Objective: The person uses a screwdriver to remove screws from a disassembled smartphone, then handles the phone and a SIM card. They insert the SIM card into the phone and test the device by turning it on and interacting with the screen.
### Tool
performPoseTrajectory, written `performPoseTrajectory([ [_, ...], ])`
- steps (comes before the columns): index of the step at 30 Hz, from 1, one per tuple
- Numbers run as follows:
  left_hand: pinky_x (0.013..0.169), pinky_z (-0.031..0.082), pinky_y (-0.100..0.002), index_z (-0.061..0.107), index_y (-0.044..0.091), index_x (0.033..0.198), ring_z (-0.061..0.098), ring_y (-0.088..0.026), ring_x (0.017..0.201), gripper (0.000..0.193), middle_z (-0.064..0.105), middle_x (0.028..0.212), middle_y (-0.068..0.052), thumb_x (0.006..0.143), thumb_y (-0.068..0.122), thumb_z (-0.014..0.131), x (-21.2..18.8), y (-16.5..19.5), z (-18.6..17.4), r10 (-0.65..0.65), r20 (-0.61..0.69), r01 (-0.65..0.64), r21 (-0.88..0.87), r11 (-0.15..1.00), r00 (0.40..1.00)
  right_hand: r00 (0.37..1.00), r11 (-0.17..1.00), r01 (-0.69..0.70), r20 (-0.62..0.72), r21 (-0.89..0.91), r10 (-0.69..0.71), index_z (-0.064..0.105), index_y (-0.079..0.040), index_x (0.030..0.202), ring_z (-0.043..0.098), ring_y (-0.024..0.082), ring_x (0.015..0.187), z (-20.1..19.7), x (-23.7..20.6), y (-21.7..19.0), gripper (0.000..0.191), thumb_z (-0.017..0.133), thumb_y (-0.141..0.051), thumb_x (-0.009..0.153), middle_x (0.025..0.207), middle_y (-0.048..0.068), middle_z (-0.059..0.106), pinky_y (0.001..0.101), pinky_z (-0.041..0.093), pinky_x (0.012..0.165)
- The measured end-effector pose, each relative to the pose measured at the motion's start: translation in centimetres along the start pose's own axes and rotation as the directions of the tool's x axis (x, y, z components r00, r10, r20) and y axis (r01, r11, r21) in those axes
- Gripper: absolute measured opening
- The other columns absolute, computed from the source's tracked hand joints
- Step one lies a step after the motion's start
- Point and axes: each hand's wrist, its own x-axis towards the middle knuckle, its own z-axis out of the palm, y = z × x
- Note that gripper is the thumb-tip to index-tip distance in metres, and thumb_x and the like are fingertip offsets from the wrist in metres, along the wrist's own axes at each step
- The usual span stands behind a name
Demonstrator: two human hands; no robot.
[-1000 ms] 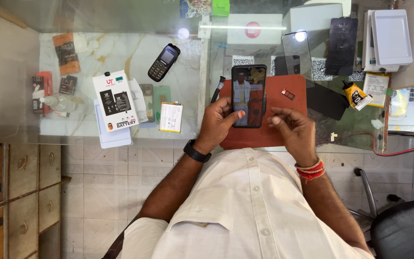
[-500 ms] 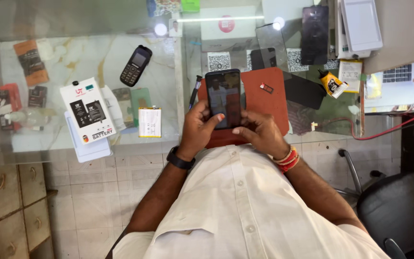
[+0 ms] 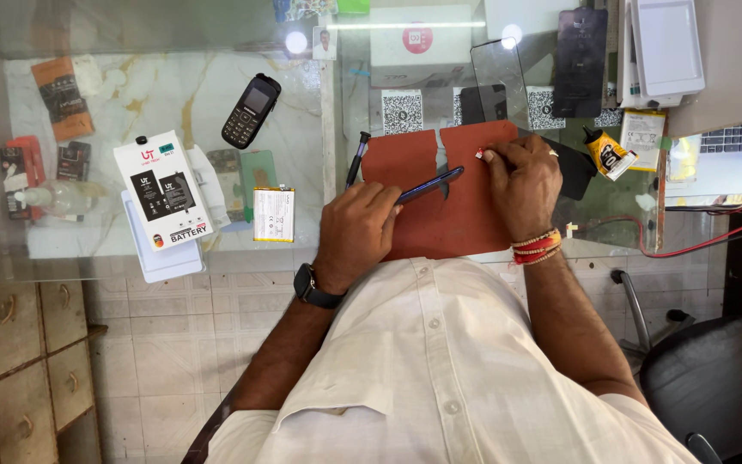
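Fingers of the left hand [image 3: 355,234] are curled shut on a dark smartphone [image 3: 429,185], tipped edge-on over the red work mat [image 3: 465,228] that lies on the glass counter [image 3: 173,94]. The right hand [image 3: 521,176] pinches a tiny red-and-white part [image 3: 479,154] at the mat's far edge; whether it is lifted I cannot tell. This looks like the fitting step, and feeding the part into the phone's thin blue-rimmed edge calls for fine alignment. A keypad phone [image 3: 251,110] and a small glue tube [image 3: 609,155] lie apart.

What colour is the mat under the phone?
Reddish-brown: the mat shows best in the head view, the only one.
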Motion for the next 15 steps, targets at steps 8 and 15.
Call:
performPoseTrajectory([
  [8,0.067,0.051,-0.040,0.070,0.001,0.106,0.062,-0.027,0.080,0.018,0.067,0.086,-0.009,0.090,0.008,0.072,-0.5,-0.7,1.1,-0.023,0.084,0.023,-0.008,1.000,0.996,0.959,0.956,0.282,0.052,-0.077,-0.278,0.080,-0.012,0.107,0.065,0.022,0.092,-1.3,0.0,-0.4,0.019,0.078,-0.001,0.091,0.102,0.002,0.072,0.0393,0.048,0.080],
  [15,0.069,0.053,-0.040,0.070,0.001,0.108,0.064,-0.027,0.084,0.020,0.069,0.092,-0.009,0.090,0.008,0.072,-0.5,-1.2,1.4,-0.017,0.067,0.019,-0.029,0.999,0.998,0.918,0.916,0.388,0.130,-0.107,-0.374,0.080,-0.012,0.107,0.063,0.020,0.089,-1.7,0.5,-0.1,0.025,0.078,0.000,0.086,0.102,-0.001,0.072,0.0385,0.047,0.081],
])
